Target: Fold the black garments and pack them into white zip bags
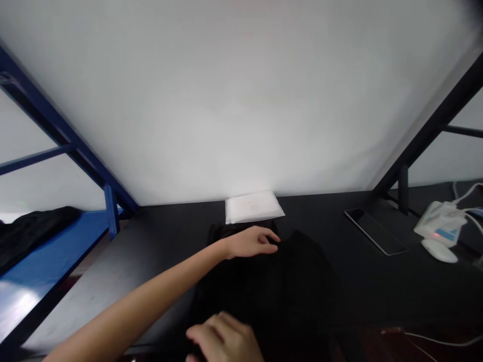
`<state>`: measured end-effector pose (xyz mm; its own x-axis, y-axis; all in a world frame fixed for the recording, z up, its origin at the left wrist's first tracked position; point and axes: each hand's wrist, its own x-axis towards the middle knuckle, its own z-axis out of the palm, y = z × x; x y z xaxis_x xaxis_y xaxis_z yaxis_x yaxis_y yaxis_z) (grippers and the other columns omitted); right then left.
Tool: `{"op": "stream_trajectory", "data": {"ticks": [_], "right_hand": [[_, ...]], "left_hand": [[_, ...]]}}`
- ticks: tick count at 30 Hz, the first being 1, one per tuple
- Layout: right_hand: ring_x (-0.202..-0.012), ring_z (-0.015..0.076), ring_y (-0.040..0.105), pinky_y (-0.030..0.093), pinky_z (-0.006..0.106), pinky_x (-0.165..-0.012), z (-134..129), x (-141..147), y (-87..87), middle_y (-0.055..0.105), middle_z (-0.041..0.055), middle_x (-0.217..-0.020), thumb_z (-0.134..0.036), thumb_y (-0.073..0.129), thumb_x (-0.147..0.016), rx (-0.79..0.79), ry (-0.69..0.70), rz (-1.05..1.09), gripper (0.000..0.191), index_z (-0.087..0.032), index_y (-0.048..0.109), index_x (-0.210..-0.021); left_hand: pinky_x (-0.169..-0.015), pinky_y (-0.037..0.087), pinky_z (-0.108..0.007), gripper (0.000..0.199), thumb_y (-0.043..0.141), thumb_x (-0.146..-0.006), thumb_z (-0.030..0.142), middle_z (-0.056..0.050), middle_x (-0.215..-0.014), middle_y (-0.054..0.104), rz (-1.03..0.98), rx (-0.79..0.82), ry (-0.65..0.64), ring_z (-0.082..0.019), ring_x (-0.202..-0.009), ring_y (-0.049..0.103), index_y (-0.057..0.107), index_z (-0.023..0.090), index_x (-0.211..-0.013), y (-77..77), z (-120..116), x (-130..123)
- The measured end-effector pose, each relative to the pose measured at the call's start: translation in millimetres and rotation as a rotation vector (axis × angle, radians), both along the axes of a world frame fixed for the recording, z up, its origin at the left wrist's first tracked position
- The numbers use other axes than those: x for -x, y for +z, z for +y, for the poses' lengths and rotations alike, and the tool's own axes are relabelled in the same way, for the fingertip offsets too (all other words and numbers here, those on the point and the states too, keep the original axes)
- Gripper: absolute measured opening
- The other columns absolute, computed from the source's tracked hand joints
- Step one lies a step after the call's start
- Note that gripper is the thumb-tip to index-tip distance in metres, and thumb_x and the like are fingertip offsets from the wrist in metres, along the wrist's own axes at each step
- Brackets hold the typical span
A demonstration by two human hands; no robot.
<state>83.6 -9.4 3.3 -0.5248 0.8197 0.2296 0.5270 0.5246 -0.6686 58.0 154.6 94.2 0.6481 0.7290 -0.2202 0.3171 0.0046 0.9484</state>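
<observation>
A black cloth garment (264, 281) lies bunched on the black desk (324, 213), and its folds are hard to make out. My left hand (251, 242) reaches across from the lower left, with its fingers curled into the garment's far edge. My right hand (222, 339) sits at the bottom of the view against the near part of the cloth, partly cut off by the frame. Whether it grips the cloth is hidden.
A white flat packet (252, 207) lies by the wall at the desk's back edge. To the right are a black smartphone (375, 231), a white mouse (438, 250) and a white device (439, 223) with cables. A blue metal bed frame (45, 261) with dark cloth (33, 234) stands left.
</observation>
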Motion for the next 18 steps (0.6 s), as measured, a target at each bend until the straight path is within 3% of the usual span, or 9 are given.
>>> {"op": "stream_trajectory", "data": {"ticks": [2,4,6,9,11,14,16,18], "right_hand": [[-0.090,0.0298,0.071,0.062,0.039,-0.071,12.5,-14.2,26.2,0.074,0.0097,-0.096,-0.029,0.072,-0.087,-0.127,-0.117,-0.119,0.019,-0.023,0.073,-0.105],[-0.099,0.0332,0.069,0.063,0.043,-0.075,26.2,-19.9,44.8,0.072,0.0140,-0.103,-0.032,0.076,-0.086,-0.187,-0.205,-0.232,0.032,-0.018,0.070,-0.114],[-0.100,0.0345,0.069,0.063,0.044,-0.074,37.4,-16.8,51.7,0.071,0.0162,-0.104,-0.031,0.081,-0.083,-0.181,-0.226,-0.353,0.041,-0.015,0.068,-0.119],[-0.084,0.0278,0.072,0.060,0.035,-0.065,46.3,-9.1,48.1,0.072,0.0108,-0.091,-0.013,0.075,-0.083,-0.144,-0.211,-0.449,0.018,-0.018,0.070,-0.101],[-0.075,0.0227,0.071,0.057,0.029,-0.061,48.0,-13.3,47.4,0.072,0.0066,-0.085,-0.004,0.066,-0.084,-0.157,-0.240,-0.378,0.017,-0.020,0.068,-0.090],[-0.073,0.0197,0.071,0.055,0.027,-0.064,47.8,-44.8,59.7,0.074,0.0036,-0.086,-0.010,0.061,-0.086,-0.232,-0.348,-0.015,0.015,-0.022,0.067,-0.091],[-0.062,0.0160,0.067,0.053,0.025,-0.059,46.0,-82.1,73.6,0.072,0.0003,-0.077,-0.020,0.058,-0.090,-0.234,-0.427,0.201,0.012,-0.023,0.068,-0.096],[-0.052,0.0149,0.061,0.047,0.023,-0.048,42.8,-127.7,84.8,0.068,-0.0015,-0.068,-0.035,0.061,-0.091,-0.161,-0.553,0.276,0.014,-0.024,0.068,-0.095]], "left_hand": [[-0.076,0.051,-0.032,0.029,0.079,-0.078,0.041,-0.004,-0.081,0.075,-0.047,-0.030,0.120,-0.021,-0.078,0.068,0.077,0.019,-0.097,-1.0,1.3,18.9],[-0.077,0.052,-0.030,0.032,0.073,-0.083,0.047,-0.006,-0.091,0.076,-0.100,-0.072,0.268,-0.019,-0.082,0.069,0.073,0.018,-0.097,-0.3,1.2,40.2],[-0.074,0.051,-0.028,0.035,0.069,-0.085,0.052,-0.007,-0.092,0.075,-0.140,-0.113,0.409,-0.018,-0.080,0.068,0.070,0.019,-0.096,-0.2,-3.2,60.8],[-0.067,0.049,-0.028,0.039,0.069,-0.083,0.056,-0.005,-0.087,0.073,-0.166,-0.168,0.564,-0.018,-0.074,0.066,0.069,0.019,-0.093,-4.2,-21.0,86.4],[-0.066,0.050,-0.028,0.037,0.069,-0.084,0.055,-0.005,-0.084,0.073,-0.148,-0.245,0.654,-0.019,-0.073,0.066,0.070,0.019,-0.092,-9.3,-39.3,98.7],[-0.071,0.056,-0.031,0.030,0.064,-0.089,0.049,-0.005,-0.084,0.075,-0.051,-0.431,0.726,-0.022,-0.077,0.070,0.071,0.020,-0.093,-19.5,-71.5,108.8],[-0.076,0.059,-0.033,0.025,0.062,-0.092,0.043,-0.005,-0.090,0.077,0.064,-0.586,0.658,-0.023,-0.082,0.073,0.072,0.021,-0.099,-27.6,-92.1,110.3],[-0.086,0.061,-0.036,0.025,0.062,-0.093,0.036,-0.007,-0.106,0.078,0.198,-0.761,0.510,-0.026,-0.097,0.075,0.073,0.024,-0.111,-36.4,-109.0,108.6]]}}
